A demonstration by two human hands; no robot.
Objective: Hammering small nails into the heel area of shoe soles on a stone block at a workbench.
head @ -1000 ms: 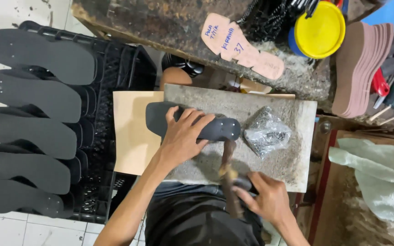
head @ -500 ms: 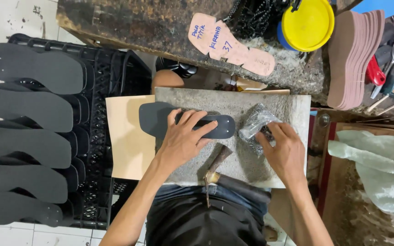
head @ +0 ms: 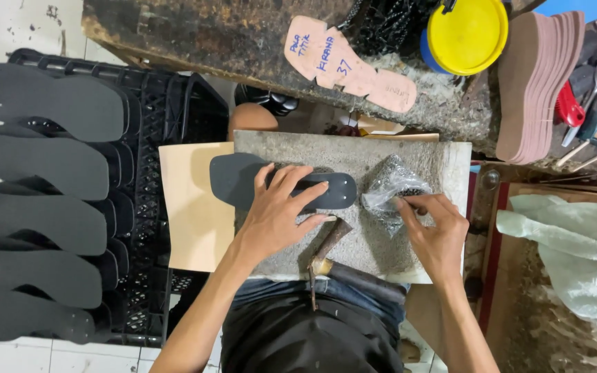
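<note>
Fingers spread flat, the left hand (head: pixel 278 211) is pinning a dark sandal sole (head: pixel 281 188) on the stone slab (head: pixel 354 148). Just beside it, the right hand (head: pixel 437 231) is pinching into a crinkly clear plastic bag (head: pixel 390 188). The sole is looking light and bendy, best gripped at mid-length.

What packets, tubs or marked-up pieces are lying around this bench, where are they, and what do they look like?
Clear plastic bag: on the stone slab, crumpled, holding small dark bits; the right hand touches it.
Pink sole-shaped pattern: on the dark bench above, flat, with blue handwriting.
Round tub: top right, blue body, yellow lid.
No screens or signs in view.
</note>
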